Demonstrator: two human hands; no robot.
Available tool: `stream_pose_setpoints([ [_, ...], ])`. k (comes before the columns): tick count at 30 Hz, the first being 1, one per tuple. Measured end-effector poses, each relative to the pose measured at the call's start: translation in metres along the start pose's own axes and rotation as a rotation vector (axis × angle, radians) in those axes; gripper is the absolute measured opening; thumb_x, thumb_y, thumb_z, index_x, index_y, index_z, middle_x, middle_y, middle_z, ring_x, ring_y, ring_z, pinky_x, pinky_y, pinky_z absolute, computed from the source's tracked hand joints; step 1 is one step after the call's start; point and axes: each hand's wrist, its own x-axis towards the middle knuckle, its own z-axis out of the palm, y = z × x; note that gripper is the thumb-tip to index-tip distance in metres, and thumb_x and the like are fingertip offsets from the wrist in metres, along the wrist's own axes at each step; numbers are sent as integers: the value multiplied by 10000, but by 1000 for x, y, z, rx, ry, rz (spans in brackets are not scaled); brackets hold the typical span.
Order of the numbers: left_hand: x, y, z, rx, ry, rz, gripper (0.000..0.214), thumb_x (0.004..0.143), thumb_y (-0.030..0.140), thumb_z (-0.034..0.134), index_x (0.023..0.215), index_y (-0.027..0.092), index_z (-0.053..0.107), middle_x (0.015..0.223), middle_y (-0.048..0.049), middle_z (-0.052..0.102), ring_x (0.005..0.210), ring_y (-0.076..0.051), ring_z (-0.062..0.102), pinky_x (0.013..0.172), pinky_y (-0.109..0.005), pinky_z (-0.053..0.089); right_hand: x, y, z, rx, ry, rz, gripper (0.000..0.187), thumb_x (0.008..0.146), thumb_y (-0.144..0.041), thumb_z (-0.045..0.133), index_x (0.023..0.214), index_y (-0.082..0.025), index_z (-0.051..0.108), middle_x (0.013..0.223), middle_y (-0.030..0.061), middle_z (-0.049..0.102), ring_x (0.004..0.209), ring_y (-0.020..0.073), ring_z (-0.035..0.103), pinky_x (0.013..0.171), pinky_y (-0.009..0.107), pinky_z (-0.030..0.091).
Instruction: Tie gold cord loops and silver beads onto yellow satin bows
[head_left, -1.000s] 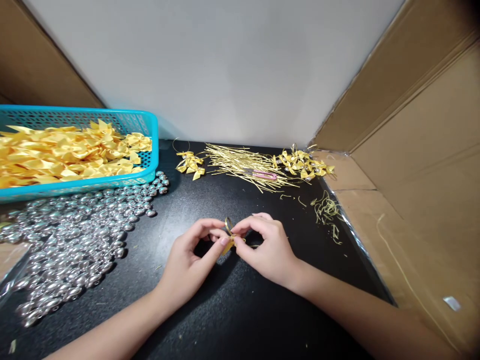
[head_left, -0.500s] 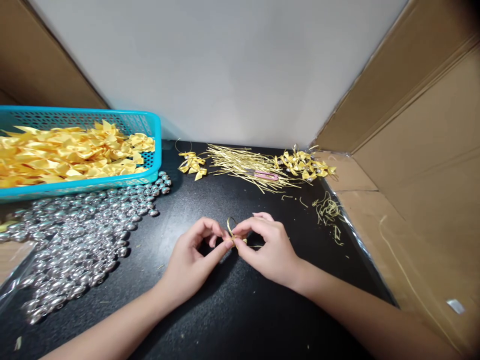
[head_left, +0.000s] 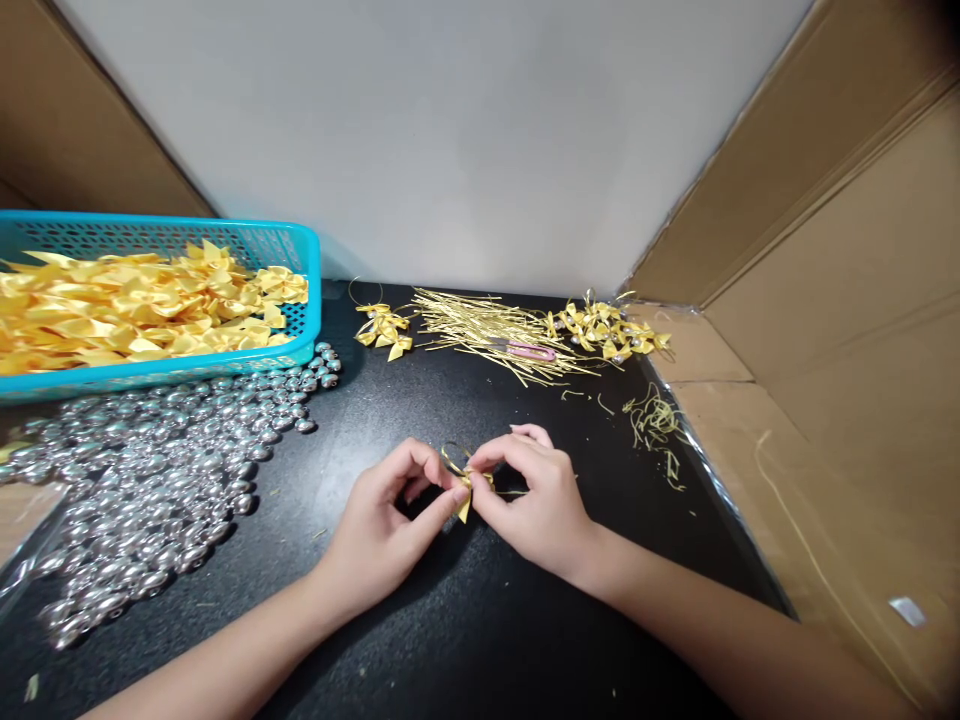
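Observation:
My left hand [head_left: 401,510] and my right hand [head_left: 529,495] meet over the middle of the black table, fingertips nearly touching. Between them is a small yellow ribbon bow [head_left: 463,508], partly covered by the fingers. A thin gold cord loop [head_left: 452,457] stands up from it. My left thumb and fingers pinch the bow from the left. On the other side, my right thumb and index finger pinch it where the cord joins; I cannot make out exactly which part each fingertip grips. A cord end sticks out beneath my right hand.
A blue basket [head_left: 300,350] of yellow bows stands at the left, behind a heap of silver beads [head_left: 172,480]. Along the back lie gold cords [head_left: 472,325], a pink-handled tool [head_left: 532,351] and bows with beads [head_left: 607,328]. Cord scraps [head_left: 656,420] lie right; cardboard [head_left: 847,300] borders the table.
The cord loop has tipped to the left, and a yellow bow tail now shows below my fingertips. Both hands have stayed in almost the same place, still pinching.

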Motion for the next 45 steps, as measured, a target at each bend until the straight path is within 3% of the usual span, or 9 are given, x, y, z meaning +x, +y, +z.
stream_pose_setpoints([
  [6,-1,0,0,43,-30,60,171,850,162,631,773,213,487,716,21,623,644,-123,566,598,-229,458,1,1,-3,52,-50,3,120,743,-105,610,760,-224,608,672,-37,720,618,143,674,898,404,444],
  [12,-1,-1,-2,152,75,33,250,837,222,637,721,220,415,643,33,609,547,-108,468,540,-231,400,4,5,-5,307,-140,90,188,755,-157,675,932,-219,667,846,24,764,789,175,741,815,330,558],
  [17,1,-3,-3,124,65,-18,288,844,247,642,732,232,377,643,20,647,573,-125,545,547,-243,407,1,9,-1,364,-119,133,187,764,-144,703,932,-219,673,810,14,753,754,168,742,764,304,589],
  [24,-1,-2,-3,118,97,-25,262,835,247,650,733,222,410,646,24,656,558,-109,518,544,-226,409,0,8,-2,312,-126,71,257,738,-101,668,961,-223,635,787,-9,703,739,146,696,749,287,558],
  [33,1,-1,-2,112,66,-12,269,838,236,644,738,227,395,674,25,698,537,-99,467,538,-214,401,1,9,0,412,-204,131,354,741,-108,641,1064,-229,562,770,-38,617,719,118,635,741,257,525],
  [38,-1,-3,-2,94,52,-31,270,847,249,640,747,230,390,683,23,690,574,-111,522,558,-228,415,0,10,0,502,-220,155,408,707,-83,648,1077,-225,547,764,-47,607,712,111,627,736,251,513],
  [45,-1,-1,2,66,51,-38,296,853,244,626,740,237,353,665,35,650,573,-112,487,548,-231,400,1,10,1,515,-164,178,415,669,-87,653,1047,-226,550,716,-58,599,650,110,613,701,256,506],
])
